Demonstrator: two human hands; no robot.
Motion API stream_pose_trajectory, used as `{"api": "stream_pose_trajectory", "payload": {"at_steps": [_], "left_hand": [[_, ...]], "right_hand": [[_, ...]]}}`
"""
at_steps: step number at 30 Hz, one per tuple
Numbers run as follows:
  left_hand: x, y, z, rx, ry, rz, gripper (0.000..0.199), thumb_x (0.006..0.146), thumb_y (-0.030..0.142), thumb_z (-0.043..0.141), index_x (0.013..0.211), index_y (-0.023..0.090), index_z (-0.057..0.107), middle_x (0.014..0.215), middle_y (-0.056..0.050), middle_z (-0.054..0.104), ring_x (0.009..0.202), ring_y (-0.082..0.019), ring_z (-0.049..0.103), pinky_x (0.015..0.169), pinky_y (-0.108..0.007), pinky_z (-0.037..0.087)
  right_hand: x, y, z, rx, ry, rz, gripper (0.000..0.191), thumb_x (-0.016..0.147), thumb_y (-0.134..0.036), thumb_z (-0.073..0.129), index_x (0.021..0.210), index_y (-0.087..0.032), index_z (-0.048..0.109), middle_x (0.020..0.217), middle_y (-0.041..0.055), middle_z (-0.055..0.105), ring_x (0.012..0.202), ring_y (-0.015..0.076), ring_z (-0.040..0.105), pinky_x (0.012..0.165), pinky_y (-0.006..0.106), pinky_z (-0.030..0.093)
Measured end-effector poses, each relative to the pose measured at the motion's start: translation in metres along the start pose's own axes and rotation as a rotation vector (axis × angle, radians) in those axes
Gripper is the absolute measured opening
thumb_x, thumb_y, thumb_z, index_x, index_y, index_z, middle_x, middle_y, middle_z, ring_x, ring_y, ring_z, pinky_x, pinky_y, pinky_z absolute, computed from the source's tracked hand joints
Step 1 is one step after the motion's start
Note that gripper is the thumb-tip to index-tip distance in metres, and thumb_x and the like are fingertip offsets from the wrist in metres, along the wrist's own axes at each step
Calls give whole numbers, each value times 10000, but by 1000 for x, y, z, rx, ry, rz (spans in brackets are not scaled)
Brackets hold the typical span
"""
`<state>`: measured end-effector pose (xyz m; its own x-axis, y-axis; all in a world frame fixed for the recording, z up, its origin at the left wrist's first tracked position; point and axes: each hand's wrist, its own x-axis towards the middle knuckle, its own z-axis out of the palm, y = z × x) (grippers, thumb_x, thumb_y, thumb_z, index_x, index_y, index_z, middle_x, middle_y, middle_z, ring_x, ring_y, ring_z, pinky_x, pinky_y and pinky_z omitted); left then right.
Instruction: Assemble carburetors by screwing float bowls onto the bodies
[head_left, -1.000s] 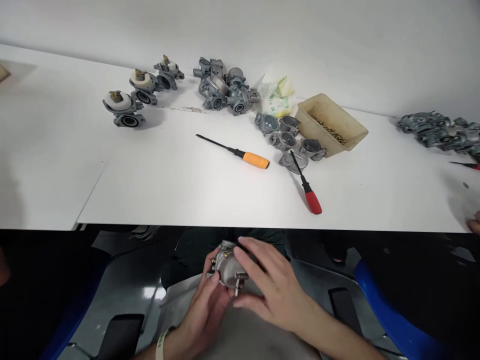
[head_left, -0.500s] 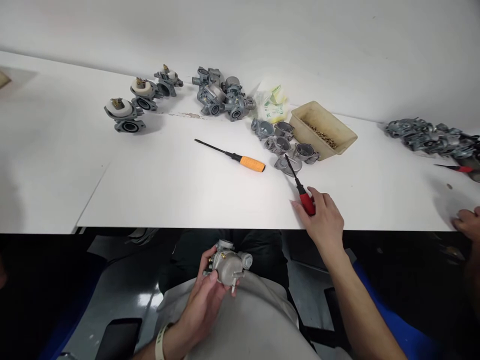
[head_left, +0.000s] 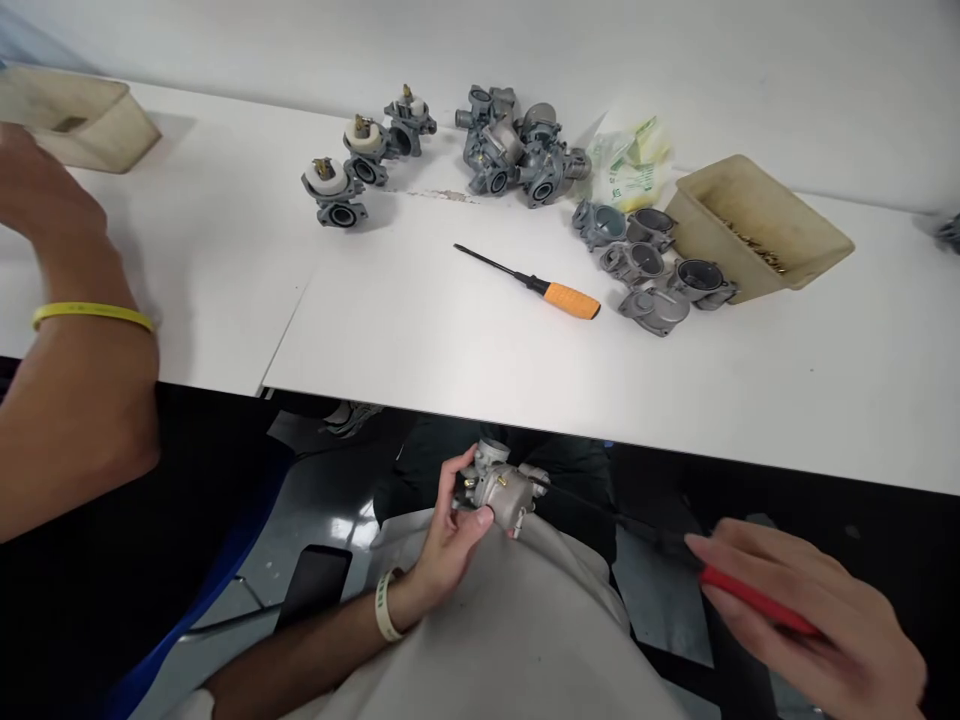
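The grey metal carburettor-like body with a rounded bowl and brass-coloured fittings (head_left: 506,492) sits above your lap, in front of the table edge. Your left hand (head_left: 448,552) is curled around it, thumb on the bowl. Your right hand (head_left: 817,620), blurred, is closed on the red-handled screwdriver with a black shaft (head_left: 757,600); the shaft points at the body's right side, though contact at the tip cannot be confirmed. You wear a pale wristband (head_left: 385,605) on the left wrist.

The white tabletop (head_left: 420,340) before you shows a seam towards the left and a worn patch near the back. On it lies an orange-handled screwdriver (head_left: 571,300). Right of this, a cluster of open grey castings (head_left: 636,262) stands against a translucent beige plastic bin (head_left: 709,245) containing small brass-coloured parts (head_left: 754,248). A crumpled clear bag with green print (head_left: 630,180) lies behind, beside heaped grey bodies (head_left: 517,150). Further left, three castings with white rings (head_left: 365,140) form a row.

A plain white wall (head_left: 375,50) backs the table. At left, a co-worker's arm (head_left: 90,385) reaches towards a second beige bin (head_left: 124,130). Below, the glossy floor (head_left: 352,500) reflects light.
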<state>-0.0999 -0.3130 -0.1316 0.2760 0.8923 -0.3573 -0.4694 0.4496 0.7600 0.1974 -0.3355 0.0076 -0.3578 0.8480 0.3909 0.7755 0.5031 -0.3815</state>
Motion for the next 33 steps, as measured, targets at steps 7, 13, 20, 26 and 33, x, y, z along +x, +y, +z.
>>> {"api": "stream_pose_trajectory", "payload": {"at_steps": [7,13,20,26,33], "left_hand": [[-6,0,-3,78,53,66,642,867,403,749,1430,285,462,1348,-124,572,1073,-247,621,856,-357,544],[-5,4,-1,89,51,70,646,876,413,740,1439,269,458,1221,-115,624,1035,-252,624,845,-369,546],[-7,6,0,132,30,53,644,892,440,714,1448,271,436,1172,-107,637,1016,-252,628,883,-392,544],[-5,5,-1,116,40,45,632,897,439,708,1445,271,443,1170,-108,639,1047,-256,626,884,-388,546],[-6,2,-2,135,40,74,613,905,430,703,1442,273,453,1194,-105,630,1069,-252,614,898,-379,538]], "right_hand": [[8,-18,6,-5,-33,-41,166,932,-214,626,1088,-202,685,838,-21,724,782,98,696,755,176,584],[1,-18,8,12,-54,-30,241,929,-233,629,1163,-229,684,874,-20,729,804,118,702,750,205,594],[-4,-15,13,14,-79,-31,233,944,-219,614,1167,-188,675,905,-4,731,850,113,697,789,201,579],[-4,-14,11,10,-65,-46,201,949,-220,609,1133,-171,671,889,-8,730,837,97,690,814,180,570],[-7,-13,13,17,-85,-38,224,951,-216,609,1161,-169,671,901,-3,726,857,97,687,819,178,565]]}}
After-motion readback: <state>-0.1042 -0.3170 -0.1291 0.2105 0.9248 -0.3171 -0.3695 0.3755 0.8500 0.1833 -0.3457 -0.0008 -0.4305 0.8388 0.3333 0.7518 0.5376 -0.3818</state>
